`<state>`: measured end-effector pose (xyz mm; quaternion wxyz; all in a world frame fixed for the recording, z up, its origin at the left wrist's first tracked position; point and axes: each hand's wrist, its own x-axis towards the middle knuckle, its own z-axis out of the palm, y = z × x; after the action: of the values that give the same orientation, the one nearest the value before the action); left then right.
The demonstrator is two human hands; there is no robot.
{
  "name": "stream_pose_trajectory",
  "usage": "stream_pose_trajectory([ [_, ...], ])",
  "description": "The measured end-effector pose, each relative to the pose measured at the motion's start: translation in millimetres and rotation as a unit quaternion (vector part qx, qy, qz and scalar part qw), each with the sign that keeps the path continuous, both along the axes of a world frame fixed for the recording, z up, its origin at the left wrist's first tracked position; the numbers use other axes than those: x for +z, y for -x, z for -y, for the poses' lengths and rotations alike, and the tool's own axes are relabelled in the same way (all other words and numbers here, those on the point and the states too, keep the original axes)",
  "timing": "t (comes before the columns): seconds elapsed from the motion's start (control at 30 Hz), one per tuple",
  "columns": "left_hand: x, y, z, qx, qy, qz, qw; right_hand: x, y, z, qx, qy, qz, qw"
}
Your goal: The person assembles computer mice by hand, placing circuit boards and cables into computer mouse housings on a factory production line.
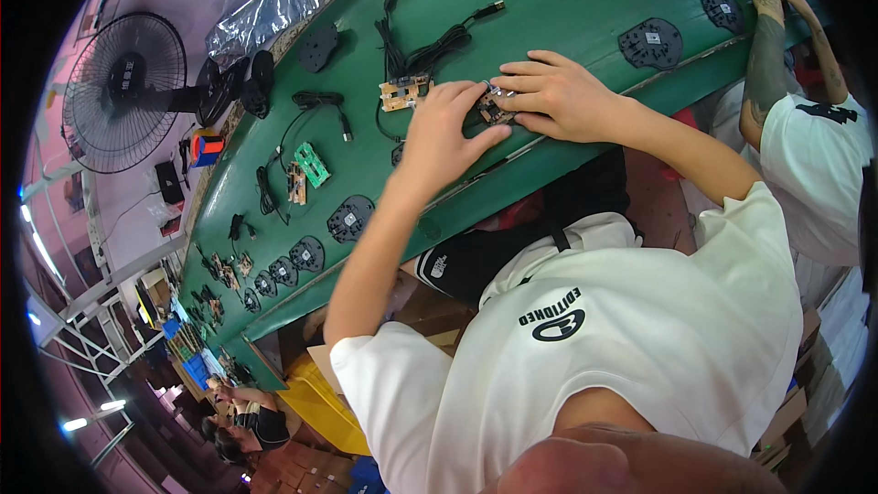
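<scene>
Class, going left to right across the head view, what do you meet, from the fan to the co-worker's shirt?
Fan, green circuit board, left hand, right hand, larger black plate, co-worker's white shirt.

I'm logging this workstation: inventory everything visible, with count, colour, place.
Workbench: one, green, beneath parts
Shells: at least seven, black, along workbench
Cables: several, black, on workbench
Tan boards: at least three, tan, on workbench
Green board: one, green, left of centre
Assembly: one, dark, upper centre
Fan: one, black, upper left
Plastic bag: one, clear, beside fan
Container: one, yellow, below workbench
Co-workers: at least two, white or dark tops, right, lower left
Shirt: one, white, lower centre
Left grip: one, bare, assembly's left
Right grip: one, bare, assembly's right
</scene>
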<state>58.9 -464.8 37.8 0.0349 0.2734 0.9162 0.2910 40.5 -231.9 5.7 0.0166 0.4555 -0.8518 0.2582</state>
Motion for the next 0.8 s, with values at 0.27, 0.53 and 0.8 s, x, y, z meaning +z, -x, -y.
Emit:
stream_pose_trajectory([
  [0.27,-5.3,-7.3,-13.8,0.070,-0.012,-0.007,0.997,-4.7,8.7,-21.2,-0.049,0.064,0.042,0.996],
  [0.53,-7.4,-7.3,-18.1,0.095,0.011,0.011,0.995,1.4,1.7,-9.8,-0.077,0.034,0.033,0.996],
  [0.8,-4.7,-8.7,-22.2,0.111,0.022,0.047,0.992,1.9,-7.6,-5.7,-0.126,0.012,0.004,0.992],
])
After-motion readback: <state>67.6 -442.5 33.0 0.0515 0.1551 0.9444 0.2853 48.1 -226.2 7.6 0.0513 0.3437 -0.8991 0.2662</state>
